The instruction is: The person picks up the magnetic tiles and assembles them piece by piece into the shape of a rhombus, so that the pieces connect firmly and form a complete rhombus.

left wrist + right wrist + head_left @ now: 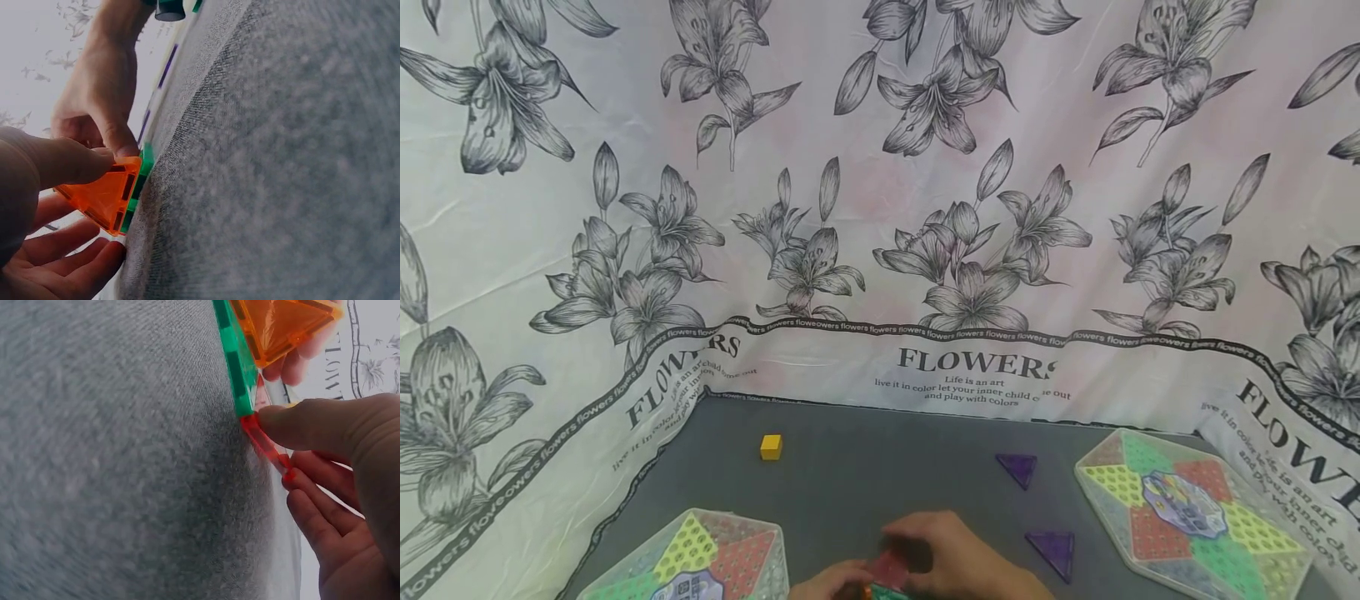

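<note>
Close to the near edge of the table, both hands work at a joined piece of see-through magnetic tiles. My left hand (56, 169) pinches the orange triangular tile (103, 197), its thumb on the near face and fingers behind. A green tile (235, 369) stands edge-on against the orange one, low over the grey cloth. My right hand (356, 462) grips the red tile (264, 442) between thumb and fingers where it meets the green tile's end. In the head view, the left hand (831, 582) and right hand (962, 560) partly hide the tiles.
Two purple triangular tiles (1018, 470) lie right of the hands. A yellow cube (771, 447) sits at the back left. Star-patterned game boards stand on the left (752, 575) and right (1195, 512). A flower-printed curtain (820, 358) encloses the grey table (880, 458).
</note>
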{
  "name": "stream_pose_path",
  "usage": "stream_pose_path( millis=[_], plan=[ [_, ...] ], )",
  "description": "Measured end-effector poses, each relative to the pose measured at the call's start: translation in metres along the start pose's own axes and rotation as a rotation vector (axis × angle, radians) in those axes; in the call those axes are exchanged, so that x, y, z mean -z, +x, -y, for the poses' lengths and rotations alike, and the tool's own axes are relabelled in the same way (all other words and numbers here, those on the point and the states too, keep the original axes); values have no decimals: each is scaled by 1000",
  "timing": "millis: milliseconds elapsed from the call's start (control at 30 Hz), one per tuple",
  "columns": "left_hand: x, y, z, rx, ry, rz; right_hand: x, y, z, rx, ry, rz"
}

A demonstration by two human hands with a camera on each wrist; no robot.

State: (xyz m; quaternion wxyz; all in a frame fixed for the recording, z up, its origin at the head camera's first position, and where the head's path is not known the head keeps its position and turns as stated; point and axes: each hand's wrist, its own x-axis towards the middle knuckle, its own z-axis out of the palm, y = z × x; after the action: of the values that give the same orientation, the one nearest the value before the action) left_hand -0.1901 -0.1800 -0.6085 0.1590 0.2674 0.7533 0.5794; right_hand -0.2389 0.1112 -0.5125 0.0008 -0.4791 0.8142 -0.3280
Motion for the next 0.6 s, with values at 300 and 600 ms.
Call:
stream_pose_path(
  millis=[300, 600],
  plan=[
    [7, -2, -1, 6, -89, 115, 0, -5, 3, -106, 347, -98],
    [-5, -11, -59, 194, -47, 18, -3, -9, 11, -332, 736, -139]
  ],
)
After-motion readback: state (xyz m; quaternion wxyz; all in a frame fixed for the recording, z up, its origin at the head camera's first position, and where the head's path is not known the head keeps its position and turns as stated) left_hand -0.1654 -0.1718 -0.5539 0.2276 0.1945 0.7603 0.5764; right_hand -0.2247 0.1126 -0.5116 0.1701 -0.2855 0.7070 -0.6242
